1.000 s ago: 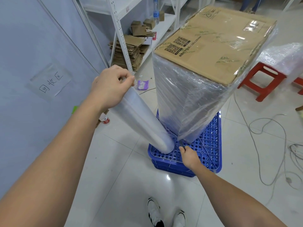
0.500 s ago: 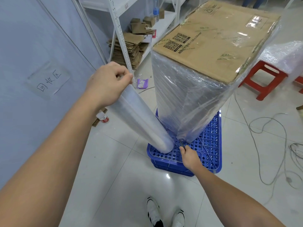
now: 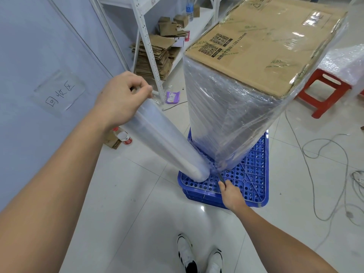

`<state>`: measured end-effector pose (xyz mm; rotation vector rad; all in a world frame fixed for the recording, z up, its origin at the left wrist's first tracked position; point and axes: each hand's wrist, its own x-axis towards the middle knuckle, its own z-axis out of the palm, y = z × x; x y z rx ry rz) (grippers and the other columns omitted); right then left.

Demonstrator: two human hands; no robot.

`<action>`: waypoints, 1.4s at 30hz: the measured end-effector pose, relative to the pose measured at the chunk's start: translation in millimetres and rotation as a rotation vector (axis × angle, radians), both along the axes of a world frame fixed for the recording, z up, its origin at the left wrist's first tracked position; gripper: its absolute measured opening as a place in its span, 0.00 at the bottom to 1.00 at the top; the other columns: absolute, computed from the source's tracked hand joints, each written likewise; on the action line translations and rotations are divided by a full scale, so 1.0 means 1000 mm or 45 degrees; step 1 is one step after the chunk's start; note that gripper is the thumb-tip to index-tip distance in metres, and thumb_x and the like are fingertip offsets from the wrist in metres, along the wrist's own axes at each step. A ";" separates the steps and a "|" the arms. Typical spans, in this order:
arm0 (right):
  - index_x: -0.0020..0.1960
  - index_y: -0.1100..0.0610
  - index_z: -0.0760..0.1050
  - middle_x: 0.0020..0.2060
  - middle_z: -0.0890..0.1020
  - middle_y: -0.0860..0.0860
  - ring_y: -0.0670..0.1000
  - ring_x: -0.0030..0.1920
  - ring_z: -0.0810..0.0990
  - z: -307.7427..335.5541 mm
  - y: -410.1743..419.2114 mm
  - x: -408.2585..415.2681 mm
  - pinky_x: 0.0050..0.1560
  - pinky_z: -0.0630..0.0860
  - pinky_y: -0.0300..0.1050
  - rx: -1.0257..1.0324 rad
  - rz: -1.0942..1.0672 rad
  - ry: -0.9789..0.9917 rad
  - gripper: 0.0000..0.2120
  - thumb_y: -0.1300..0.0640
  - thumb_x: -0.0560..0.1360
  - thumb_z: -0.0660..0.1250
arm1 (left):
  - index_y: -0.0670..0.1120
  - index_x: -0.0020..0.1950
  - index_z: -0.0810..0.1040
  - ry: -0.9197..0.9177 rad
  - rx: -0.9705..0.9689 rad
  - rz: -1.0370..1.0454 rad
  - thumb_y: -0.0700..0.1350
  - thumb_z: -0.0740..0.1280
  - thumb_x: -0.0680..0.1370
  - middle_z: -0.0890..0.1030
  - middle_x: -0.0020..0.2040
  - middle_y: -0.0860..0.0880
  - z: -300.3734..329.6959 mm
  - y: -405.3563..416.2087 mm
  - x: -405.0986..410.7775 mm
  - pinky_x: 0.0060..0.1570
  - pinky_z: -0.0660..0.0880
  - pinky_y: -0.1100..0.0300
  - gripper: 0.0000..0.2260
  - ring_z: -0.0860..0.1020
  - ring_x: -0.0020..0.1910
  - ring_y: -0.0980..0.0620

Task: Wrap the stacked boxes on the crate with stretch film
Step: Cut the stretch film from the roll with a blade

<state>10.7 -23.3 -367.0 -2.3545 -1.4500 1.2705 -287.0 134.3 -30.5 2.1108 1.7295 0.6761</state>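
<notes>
A tall stack of cardboard boxes point(image 3: 264, 48) stands on a blue perforated crate point(image 3: 254, 174). Clear stretch film point(image 3: 226, 115) covers the stack's sides from top to crate. My left hand point(image 3: 122, 99) grips the upper end of a stretch film roll point(image 3: 167, 144). The roll leans, its lower end resting on the crate's near left corner. My right hand point(image 3: 231, 194) holds a thin dark blade-like tool point(image 3: 220, 176). Its tip touches the film at the stack's bottom near corner.
A blue wall runs along the left, with a white shelf rack point(image 3: 146, 48) and flattened cardboard point(image 3: 153, 58) behind. A bottle point(image 3: 123, 135) lies on the tiled floor. A red stool point(image 3: 325, 93) and loose cables point(image 3: 325, 154) are at the right. My shoes point(image 3: 199, 255) are below.
My right hand has drawn back slightly from the stack's bottom corner, and the thin tool now shows between hand and film. My left hand and the roll have hardly moved.
</notes>
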 end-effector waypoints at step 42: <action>0.49 0.58 0.68 0.38 0.77 0.57 0.57 0.37 0.75 0.008 0.043 0.000 0.35 0.66 0.48 0.143 0.004 0.102 0.17 0.45 0.84 0.52 | 0.63 0.39 0.79 -0.010 0.017 0.010 0.62 0.61 0.75 0.79 0.52 0.54 0.001 -0.009 0.005 0.56 0.75 0.45 0.10 0.75 0.50 0.53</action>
